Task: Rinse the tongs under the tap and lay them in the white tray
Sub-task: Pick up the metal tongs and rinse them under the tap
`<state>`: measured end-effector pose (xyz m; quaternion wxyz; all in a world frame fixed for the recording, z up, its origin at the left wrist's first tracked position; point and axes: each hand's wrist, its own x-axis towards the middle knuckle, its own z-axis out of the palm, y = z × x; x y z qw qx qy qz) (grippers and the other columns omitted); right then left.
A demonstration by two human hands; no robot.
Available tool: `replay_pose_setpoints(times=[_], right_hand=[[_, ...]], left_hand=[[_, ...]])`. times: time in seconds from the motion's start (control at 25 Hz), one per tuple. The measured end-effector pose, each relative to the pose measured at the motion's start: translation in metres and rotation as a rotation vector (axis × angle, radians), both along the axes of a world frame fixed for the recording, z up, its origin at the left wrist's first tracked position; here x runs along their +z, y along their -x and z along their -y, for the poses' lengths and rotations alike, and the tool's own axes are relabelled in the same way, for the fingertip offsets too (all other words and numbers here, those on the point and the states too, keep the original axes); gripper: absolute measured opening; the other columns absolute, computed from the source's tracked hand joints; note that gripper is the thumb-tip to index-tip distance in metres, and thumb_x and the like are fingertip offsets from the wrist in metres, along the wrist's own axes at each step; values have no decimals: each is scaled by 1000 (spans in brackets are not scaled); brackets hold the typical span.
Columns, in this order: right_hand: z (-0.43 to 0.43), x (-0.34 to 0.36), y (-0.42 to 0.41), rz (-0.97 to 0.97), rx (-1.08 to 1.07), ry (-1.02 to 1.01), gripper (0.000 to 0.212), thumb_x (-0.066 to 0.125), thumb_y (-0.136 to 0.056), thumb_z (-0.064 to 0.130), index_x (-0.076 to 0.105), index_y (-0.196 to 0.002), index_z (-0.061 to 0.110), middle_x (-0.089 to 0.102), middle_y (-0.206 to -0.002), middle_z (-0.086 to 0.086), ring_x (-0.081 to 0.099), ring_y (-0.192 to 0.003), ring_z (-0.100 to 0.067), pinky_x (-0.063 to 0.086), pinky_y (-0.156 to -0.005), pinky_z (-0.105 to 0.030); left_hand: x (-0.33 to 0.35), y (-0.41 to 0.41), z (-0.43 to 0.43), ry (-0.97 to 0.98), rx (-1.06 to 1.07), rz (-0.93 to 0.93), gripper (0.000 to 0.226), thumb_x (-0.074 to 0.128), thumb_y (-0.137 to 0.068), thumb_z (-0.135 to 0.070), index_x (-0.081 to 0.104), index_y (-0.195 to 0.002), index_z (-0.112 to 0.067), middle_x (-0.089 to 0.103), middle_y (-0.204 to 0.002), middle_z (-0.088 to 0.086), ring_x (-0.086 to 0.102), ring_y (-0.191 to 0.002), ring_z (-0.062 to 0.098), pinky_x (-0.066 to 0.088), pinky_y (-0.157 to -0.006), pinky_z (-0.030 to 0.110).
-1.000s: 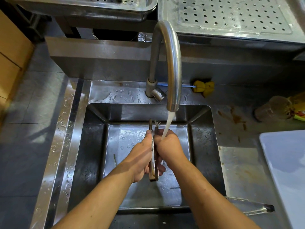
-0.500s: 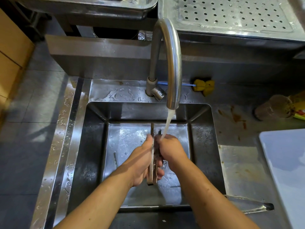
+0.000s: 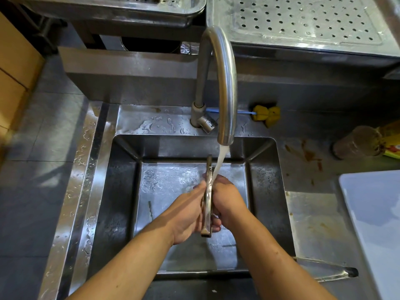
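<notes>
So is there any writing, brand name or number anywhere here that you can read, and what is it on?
No text here can be read.
On the yellow packaging at the right edge: coloured print, too blurred to read.
On the tap, tongs, sink and white tray: no markings visible.

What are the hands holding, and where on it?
The tongs, gripped around their middle between the left hand and the right hand. Both ends stick out past the hands.
</notes>
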<state>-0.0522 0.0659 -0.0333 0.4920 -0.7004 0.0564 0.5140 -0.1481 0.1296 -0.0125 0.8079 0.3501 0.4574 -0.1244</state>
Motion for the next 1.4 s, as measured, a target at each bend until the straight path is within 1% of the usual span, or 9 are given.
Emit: replay_pose_setpoints(times=[0.12,0.28,0.44,0.52,0.72,0.96,1.16,1.28,1.4], right_hand=[[0,3,-6,-20,-58,37,19,70,-69,17,74,-86,24,78,-84,-22,68,-62,-32,46,-49,-26],[-1,-3,-4,-42,-17,23,19,71,-82,5,78,-90,20,78,-73,-9,67,-51,-20,46,-44,-23],[1,-9,5,-12,-10,20,18,55,-94,5,71,-93,13,73,-77,-18,69,-65,-28,60,-64,-44],[5,-11,10,-12,-35,-16,22,49,-97,7,70,-94,12,68,-70,-15,64,-59,-27,55,-56,-40],[17,-3,17,26,-55,-44,24,44,-108,19,67,-115,25,68,-74,-10,61,-55,-24,56,-55,-40],[30,16,7,-41,21,-81,23,50,-107,35,61,-115,16,74,-69,-4,65,-50,-17,50,-43,-26],[29,18,-16,185,87,18,43,41,-106,55,78,-96,36,76,-78,2,71,-62,-13,55,-57,-30],[22,19,-18,224,80,84,41,40,-104,53,69,-110,26,76,-94,-5,76,-81,-24,62,-70,-41],[25,17,-8,311,165,106,46,39,-102,56,60,-126,23,70,-106,0,69,-98,-23,55,-84,-42]], left_hand=[[1,6,3,96,-10,94,47,47,-109,-40,64,-108,4,64,-87,21,68,-69,27,64,-69,40],[-6,15,-3,0,-85,108,34,58,-106,-32,68,-116,-2,70,-100,22,72,-88,34,58,-91,52],[-4,5,-12,-356,-175,-177,66,65,-81,-75,77,-71,-12,78,-69,11,76,-60,27,66,-63,39],[-6,-3,-15,-459,-258,-327,87,48,-72,-92,73,-59,-9,74,-56,6,72,-47,22,57,-49,29],[-28,-12,-28,-1007,-508,-384,82,23,-88,-82,66,-63,-15,68,-59,-1,65,-60,20,43,-55,30],[-43,-27,-28,-536,-150,-113,27,61,-100,-33,69,-93,-8,70,-71,14,65,-47,24,56,-49,38],[-34,-29,-22,-424,-278,92,41,75,-71,-25,69,-111,-25,80,-101,14,77,-96,34,63,-86,50],[-27,-35,-28,-404,-283,60,15,65,-86,-18,74,-97,-21,80,-82,7,78,-68,23,62,-65,34],[-28,-43,-37,-508,-138,-165,34,57,-101,-27,73,-76,-11,75,-63,7,67,-44,19,55,-52,26]])
